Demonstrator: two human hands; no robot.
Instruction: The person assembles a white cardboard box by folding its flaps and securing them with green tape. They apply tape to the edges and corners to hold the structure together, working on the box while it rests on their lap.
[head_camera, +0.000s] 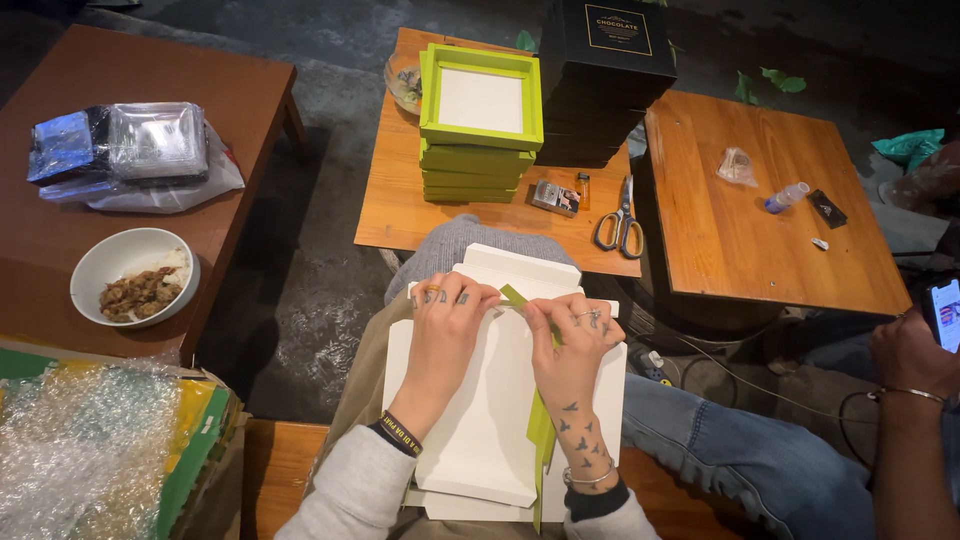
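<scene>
Seemingly both the left hand (447, 312) and right hand (572, 335) pinch a green strip (541, 425) at the white flat box's (480, 430) top edge; uneven pulling might crease it

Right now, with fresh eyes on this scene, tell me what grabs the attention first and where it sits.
At bottom centre, the left hand and the right hand press a green strip against a white flat box panel lying on the lap. Straight ahead on the small wooden table stands a bright stack of green frames, with a taller stack of black boxes just to its right. Scissors lie at that table's near right corner.
</scene>
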